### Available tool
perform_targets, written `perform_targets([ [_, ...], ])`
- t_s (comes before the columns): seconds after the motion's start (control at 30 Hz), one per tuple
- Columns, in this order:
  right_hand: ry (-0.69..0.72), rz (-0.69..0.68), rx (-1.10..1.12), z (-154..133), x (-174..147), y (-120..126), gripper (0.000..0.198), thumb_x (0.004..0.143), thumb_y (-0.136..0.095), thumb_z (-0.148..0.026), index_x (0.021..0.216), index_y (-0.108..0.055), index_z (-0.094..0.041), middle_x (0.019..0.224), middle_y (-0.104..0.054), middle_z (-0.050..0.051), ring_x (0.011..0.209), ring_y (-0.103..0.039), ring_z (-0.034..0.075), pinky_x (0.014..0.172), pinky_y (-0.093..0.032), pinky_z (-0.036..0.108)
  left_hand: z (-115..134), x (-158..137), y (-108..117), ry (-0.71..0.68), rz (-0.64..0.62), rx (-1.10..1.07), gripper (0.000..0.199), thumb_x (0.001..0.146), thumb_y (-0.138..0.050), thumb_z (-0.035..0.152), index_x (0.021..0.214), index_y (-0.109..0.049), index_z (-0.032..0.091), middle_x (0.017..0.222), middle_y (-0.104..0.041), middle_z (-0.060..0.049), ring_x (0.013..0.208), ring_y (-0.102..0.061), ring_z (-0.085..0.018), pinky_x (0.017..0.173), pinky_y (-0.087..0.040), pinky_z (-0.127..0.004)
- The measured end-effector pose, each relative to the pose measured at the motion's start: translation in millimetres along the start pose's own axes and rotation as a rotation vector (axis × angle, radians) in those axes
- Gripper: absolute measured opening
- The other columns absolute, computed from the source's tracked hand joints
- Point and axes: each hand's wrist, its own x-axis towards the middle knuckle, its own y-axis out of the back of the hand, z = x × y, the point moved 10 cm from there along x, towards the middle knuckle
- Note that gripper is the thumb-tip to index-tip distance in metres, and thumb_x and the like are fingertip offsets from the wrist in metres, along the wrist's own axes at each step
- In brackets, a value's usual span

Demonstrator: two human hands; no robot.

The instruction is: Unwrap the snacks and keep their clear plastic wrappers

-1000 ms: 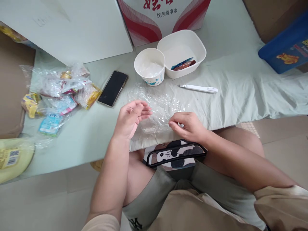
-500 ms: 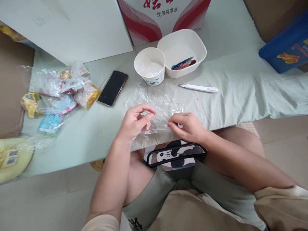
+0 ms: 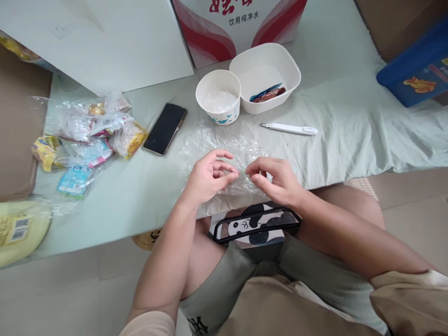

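Observation:
A crumpled clear plastic bag (image 3: 250,147) lies spread on the cloth-covered table, behind and beneath my hands. My left hand (image 3: 213,176) hovers over its near left part, fingers loosely curved and apart, the thumb tip close to a fingertip. Facing it, my right hand (image 3: 276,179) is at the bag's near right edge, with a gap between thumb and forefinger. The two sets of fingertips almost meet. I see nothing held in either hand, though thin film between the fingers would be hard to make out.
Behind the bag stand a white paper cup (image 3: 219,98) with clear plastic inside and a white tub (image 3: 266,77) holding small packets. A white utility knife (image 3: 290,128) lies to the right. A phone (image 3: 165,129) and several snack packets (image 3: 94,121) are on the left.
My left hand has moved right, towards my right hand, and its fingers have spread a little. My right hand's thumb and forefinger have parted. The bag shifted slightly.

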Motion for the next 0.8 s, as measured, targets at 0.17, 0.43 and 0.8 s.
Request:
perform_targets([
  [0.17,-0.068,0.021,0.041,10.8,2.8,-3.8,0.019,0.092,-0.062,-0.034,0.086,-0.069,-0.016,0.079,-0.068,0.004,0.068,-0.058,0.012,0.059,-0.043,0.024,-6.9,-0.1,-14.6,0.042,-0.069,0.024,0.03,0.068,-0.08,0.023,0.091,-0.061,0.018,0.075,-0.071,-0.001,0.049,-0.057,-0.007,0.045,-0.049,-0.018],
  [0.43,-0.339,0.027,0.327,38.8,-0.2,-7.4,0.03,0.089,-0.064,-0.045,0.081,-0.064,-0.016,0.073,-0.062,0.002,0.063,-0.052,0.011,0.058,-0.04,0.025,6.5,-1.6,-14.2,-0.007,-0.084,0.079,0.016,0.076,-0.075,0.029,0.074,-0.067,0.015,0.066,-0.067,0.0,0.042,-0.047,-0.004,0.039,-0.04,-0.017],
  [0.8,-0.405,-0.082,0.418,45.2,-3.5,-23.4,0.03,0.085,-0.069,-0.045,0.088,-0.068,-0.015,0.078,-0.066,0.003,0.069,-0.055,0.012,0.061,-0.043,0.026,-6.1,0.4,-11.8,0.02,-0.063,0.075,0.017,0.072,-0.078,0.029,0.076,-0.069,0.015,0.063,-0.064,0.0,0.047,-0.052,-0.006,0.041,-0.043,-0.016],
])
